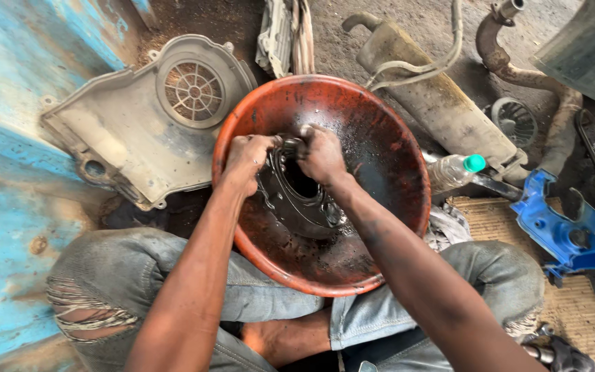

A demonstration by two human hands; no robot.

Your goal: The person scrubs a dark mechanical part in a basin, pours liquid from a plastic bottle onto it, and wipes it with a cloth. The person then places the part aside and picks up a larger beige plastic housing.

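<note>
A round orange basin (394, 138), smeared black with oily liquid, rests between my knees. In it stands a dark, greasy round metal engine part (297, 200) with a central hole. My left hand (246, 160) grips the part's upper left rim. My right hand (321, 155) is closed on its top edge, right beside the left. Both hands are soiled with grease.
A grey plastic engine cover (132, 124) with a round vent lies left of the basin. A dusty exhaust muffler (442, 103) and rusty pipe (552, 89) lie behind. A clear bottle with green cap (452, 171), a blue plastic piece (562, 224) and a woven mat (580, 303) sit right.
</note>
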